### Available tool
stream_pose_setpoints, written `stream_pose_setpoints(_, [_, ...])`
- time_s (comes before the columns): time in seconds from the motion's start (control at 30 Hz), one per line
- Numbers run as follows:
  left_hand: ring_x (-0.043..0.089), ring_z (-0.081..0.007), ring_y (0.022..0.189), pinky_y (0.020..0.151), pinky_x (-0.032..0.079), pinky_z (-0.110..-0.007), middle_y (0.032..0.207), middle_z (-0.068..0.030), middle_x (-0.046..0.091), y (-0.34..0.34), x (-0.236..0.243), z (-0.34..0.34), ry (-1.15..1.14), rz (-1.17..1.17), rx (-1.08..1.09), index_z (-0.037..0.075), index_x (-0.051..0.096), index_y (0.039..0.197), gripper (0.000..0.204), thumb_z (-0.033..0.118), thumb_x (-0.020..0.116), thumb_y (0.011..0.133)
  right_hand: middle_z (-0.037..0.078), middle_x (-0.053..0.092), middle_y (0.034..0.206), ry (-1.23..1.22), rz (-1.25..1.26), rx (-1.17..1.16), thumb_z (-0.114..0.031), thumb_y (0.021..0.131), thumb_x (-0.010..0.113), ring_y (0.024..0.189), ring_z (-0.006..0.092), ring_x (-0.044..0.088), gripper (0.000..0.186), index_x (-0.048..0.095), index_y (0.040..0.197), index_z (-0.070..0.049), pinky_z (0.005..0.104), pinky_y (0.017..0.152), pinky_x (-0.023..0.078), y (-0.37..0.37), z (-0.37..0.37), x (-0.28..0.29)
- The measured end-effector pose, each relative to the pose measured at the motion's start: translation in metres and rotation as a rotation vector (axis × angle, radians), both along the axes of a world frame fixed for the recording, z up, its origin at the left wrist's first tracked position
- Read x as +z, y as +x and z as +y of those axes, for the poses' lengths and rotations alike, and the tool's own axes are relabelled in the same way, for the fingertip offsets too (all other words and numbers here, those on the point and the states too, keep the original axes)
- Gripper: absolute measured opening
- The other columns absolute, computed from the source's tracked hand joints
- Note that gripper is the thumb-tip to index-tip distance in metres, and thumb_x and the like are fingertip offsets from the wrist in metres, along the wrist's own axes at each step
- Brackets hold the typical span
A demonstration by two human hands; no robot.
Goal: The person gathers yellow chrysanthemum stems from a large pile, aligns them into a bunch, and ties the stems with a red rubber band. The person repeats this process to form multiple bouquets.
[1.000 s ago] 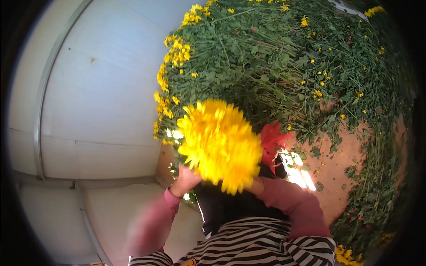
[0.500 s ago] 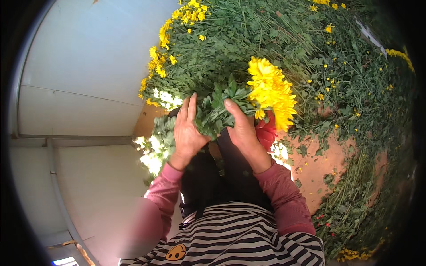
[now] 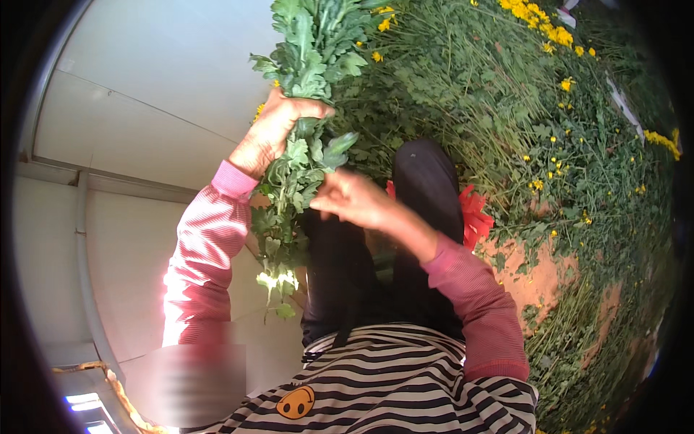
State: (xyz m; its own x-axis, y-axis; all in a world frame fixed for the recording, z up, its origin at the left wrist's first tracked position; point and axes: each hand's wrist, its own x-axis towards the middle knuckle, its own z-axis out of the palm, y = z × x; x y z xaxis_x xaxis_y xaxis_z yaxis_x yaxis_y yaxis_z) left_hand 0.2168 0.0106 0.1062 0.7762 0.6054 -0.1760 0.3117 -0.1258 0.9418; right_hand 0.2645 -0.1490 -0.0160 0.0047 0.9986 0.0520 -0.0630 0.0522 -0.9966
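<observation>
My left hand [image 3: 273,129] is wrapped round a bunch of chrysanthemums [image 3: 312,54] and holds it raised at the left, stems pointing down. The yellow heads are beyond the upper edge of the picture. Below the fist, leafy stems [image 3: 283,192] hang toward my lap. Beside these lower leaves is my right hand [image 3: 350,201], slightly blurred, its fingers curled in and closed. Whether a leaf is pinched in them I cannot make out.
A thick heap of cut green stems [image 3: 448,94] with yellow blooms [image 3: 538,20] covers the ground ahead and right. Pale wall panels [image 3: 159,79] stand close on the left. Bare reddish soil [image 3: 535,278] shows at the right, and something red [image 3: 475,215] lies beside my knee.
The bunch has swung from lying across both hands, heads to the right, to upright at the left. My left hand has risen with it; my right hand has let go and moved leftward.
</observation>
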Motion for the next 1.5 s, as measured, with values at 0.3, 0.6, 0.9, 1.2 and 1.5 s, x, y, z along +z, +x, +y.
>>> stream_pose_setpoints(0.3, [0.065, -0.0257, 0.086, 0.094, 0.045, -0.037, 0.086, -0.0152, 0.069, -0.046, -0.016, -0.041, -0.04, 0.174, 0.078, -0.01, 0.064, 0.086, 0.031, 0.004, 0.073, 0.06, 0.0, 0.059, 0.069, 0.144, 0.044, -0.843, -0.015, 0.092, 0.058, 0.057, 0.0073, 0.053, 0.017, 0.063, 0.079, -0.005, 0.0234, 0.05, 0.041, 0.026, -0.14, -0.021])
stream_pose_setpoints(0.6, [0.059, -0.0244, 0.094, 0.091, 0.043, -0.034, 0.097, -0.0175, 0.063, -0.005, -0.109, -0.074, -0.158, 0.375, -0.128, -0.011, 0.051, 0.1, 0.054, 0.006, 0.081, 0.058, 0.001, 0.05, 0.064, -0.718, 0.619, -1.419, -0.035, 0.097, 0.049, 0.045, 0.0088, 0.035, 0.034, 0.059, 0.09, -0.004, 0.0261, 0.041, 0.027, 0.091, -0.314, -0.212])
stream_pose_setpoints(0.9, [0.062, -0.0197, 0.086, 0.087, 0.047, -0.03, 0.09, -0.0119, 0.065, 0.03, -0.094, -0.076, -0.151, 0.321, -0.233, -0.008, 0.046, 0.104, 0.06, 0.003, 0.083, 0.058, -0.002, 0.056, 0.07, -0.164, 1.117, -1.048, -0.031, 0.088, 0.065, 0.052, 0.0076, 0.041, 0.024, 0.063, 0.094, -0.008, 0.0241, 0.048, 0.033, 0.089, -0.211, -0.243])
stream_pose_setpoints(1.2, [0.062, -0.0168, 0.082, 0.085, 0.046, -0.028, 0.088, -0.0108, 0.066, 0.047, -0.128, -0.078, -0.172, 0.296, -0.261, -0.007, 0.055, 0.092, 0.046, 0.002, 0.082, 0.056, -0.006, 0.05, 0.07, -0.106, 0.954, -1.375, -0.027, 0.086, 0.069, 0.058, 0.007, 0.041, 0.018, 0.063, 0.093, -0.011, 0.0243, 0.055, 0.035, 0.097, -0.278, -0.177])
stream_pose_setpoints(1.5, [0.061, -0.0189, 0.08, 0.086, 0.045, -0.029, 0.085, -0.0119, 0.066, 0.043, -0.132, -0.074, -0.144, 0.254, -0.28, -0.01, 0.048, 0.096, 0.053, 0.003, 0.081, 0.056, -0.001, 0.058, 0.088, -0.322, 0.777, -1.509, -0.035, 0.096, 0.051, 0.053, 0.0075, 0.036, 0.03, 0.058, 0.11, -0.01, 0.0246, 0.05, 0.034, 0.094, -0.298, -0.168])
